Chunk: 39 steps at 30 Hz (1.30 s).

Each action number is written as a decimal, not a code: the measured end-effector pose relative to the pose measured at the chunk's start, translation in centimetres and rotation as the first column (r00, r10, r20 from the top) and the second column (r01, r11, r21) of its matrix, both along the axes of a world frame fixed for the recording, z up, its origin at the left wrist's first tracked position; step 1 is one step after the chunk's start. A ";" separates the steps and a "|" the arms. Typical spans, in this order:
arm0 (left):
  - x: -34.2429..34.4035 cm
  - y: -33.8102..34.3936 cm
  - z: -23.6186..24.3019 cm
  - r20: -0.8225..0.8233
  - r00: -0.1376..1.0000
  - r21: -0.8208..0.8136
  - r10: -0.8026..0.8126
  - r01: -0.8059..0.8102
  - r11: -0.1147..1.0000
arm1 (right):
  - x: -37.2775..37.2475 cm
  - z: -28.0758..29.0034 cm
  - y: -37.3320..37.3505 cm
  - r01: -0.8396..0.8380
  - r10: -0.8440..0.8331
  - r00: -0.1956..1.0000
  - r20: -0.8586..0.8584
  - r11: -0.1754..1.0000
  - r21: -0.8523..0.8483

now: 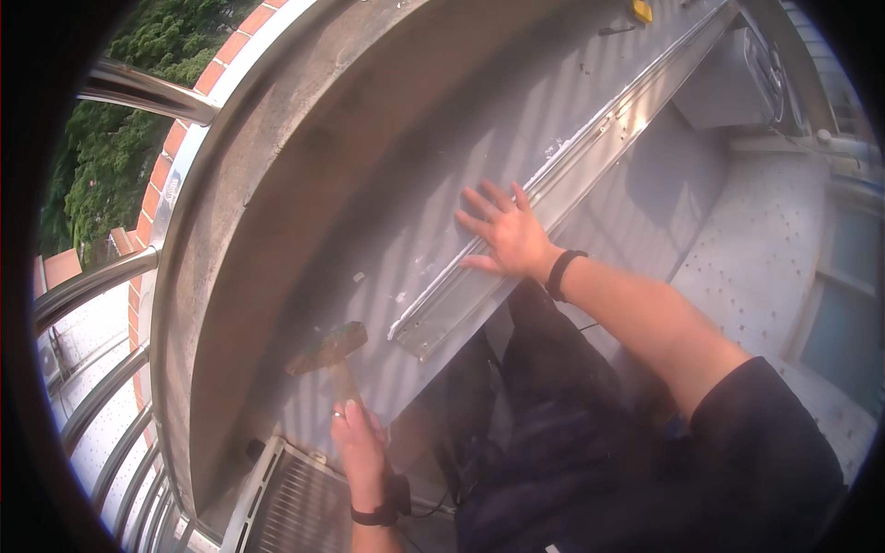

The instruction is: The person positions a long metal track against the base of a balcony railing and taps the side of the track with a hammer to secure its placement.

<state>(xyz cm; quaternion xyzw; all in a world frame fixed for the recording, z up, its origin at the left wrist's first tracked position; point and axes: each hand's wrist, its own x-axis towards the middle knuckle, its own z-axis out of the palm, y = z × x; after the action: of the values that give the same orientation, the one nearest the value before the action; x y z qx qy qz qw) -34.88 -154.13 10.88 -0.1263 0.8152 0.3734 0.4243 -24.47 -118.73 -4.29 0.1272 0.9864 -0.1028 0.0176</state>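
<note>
My left hand (359,444) is closed around the wooden handle of a hammer (329,348), its head raised toward the near end of a long metal rail. Dust or rust seems to mark the head. My right hand (505,232) lies with fingers spread across the metal rail (590,173), its fingertips reaching past the far edge. The rail is a silvery channel running diagonally from the middle up to the top right. A ragged white strip follows its left edge. Hammer and rail are apart.
A curved concrete parapet (267,166) with a metal railing (101,286) bounds the left. White scraps (359,276) lie on the grey surface. A yellow object (642,11) and a dark tool (616,30) are at the top. A slatted panel (300,507) stands at lower left.
</note>
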 end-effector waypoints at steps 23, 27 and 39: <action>1.9 3.4 -0.8 -0.029 0.973 0.008 -0.227 0.227 0.974 | 0.2 -0.5 0.2 0.005 -0.005 1.000 -0.018 1.000 0.000; 2.6 -0.4 -5.9 -0.086 0.827 -0.096 -0.555 0.548 0.831 | -0.3 -0.6 -0.3 -0.007 0.006 0.999 -0.041 1.000 -0.020; 1.7 1.1 -2.0 -0.044 0.968 -0.142 -0.245 0.237 0.961 | 0.2 -0.4 0.4 0.001 -0.001 1.000 -0.022 1.000 -0.025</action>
<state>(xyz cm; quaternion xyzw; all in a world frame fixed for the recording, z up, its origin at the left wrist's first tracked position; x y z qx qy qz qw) -33.19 -153.01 8.88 -0.0430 0.8606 0.2665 0.4318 -24.29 -118.32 -4.70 0.1264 0.9851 -0.1163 0.0083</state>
